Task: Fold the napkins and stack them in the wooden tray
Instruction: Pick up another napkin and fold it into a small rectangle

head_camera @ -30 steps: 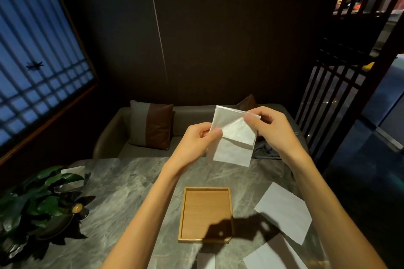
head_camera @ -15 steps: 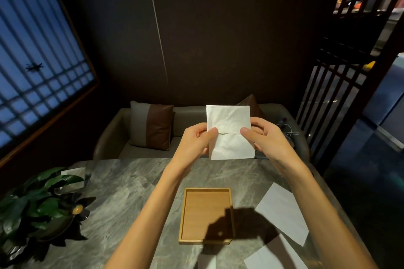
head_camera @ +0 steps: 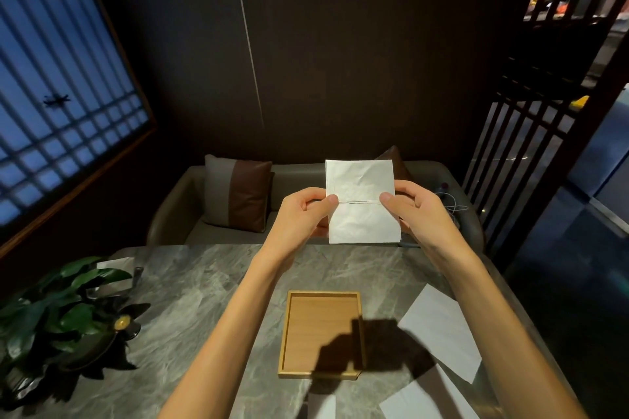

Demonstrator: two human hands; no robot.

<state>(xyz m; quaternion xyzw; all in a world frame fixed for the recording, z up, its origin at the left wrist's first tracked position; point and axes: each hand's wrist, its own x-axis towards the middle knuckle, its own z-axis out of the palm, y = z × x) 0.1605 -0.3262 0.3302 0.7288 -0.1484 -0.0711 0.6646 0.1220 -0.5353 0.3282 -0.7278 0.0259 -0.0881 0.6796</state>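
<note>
Napkin (head_camera: 361,202) in mid-fold above table's far edge, pinched at either side of its crease by left hand (head_camera: 303,214) and right hand (head_camera: 413,209); wooden tray (head_camera: 320,333) bare, three flat napkins (head_camera: 440,333) waiting near right edge.

Tray (head_camera: 320,333) on table (head_camera: 190,309), loose napkins (head_camera: 442,330) right of it, plant (head_camera: 61,309) far left, sofa (head_camera: 296,190) behind.

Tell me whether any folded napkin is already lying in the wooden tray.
No, the shallow rectangular wooden tray holds only a shadow, while both hands hold the white paper napkin above the table.
</note>
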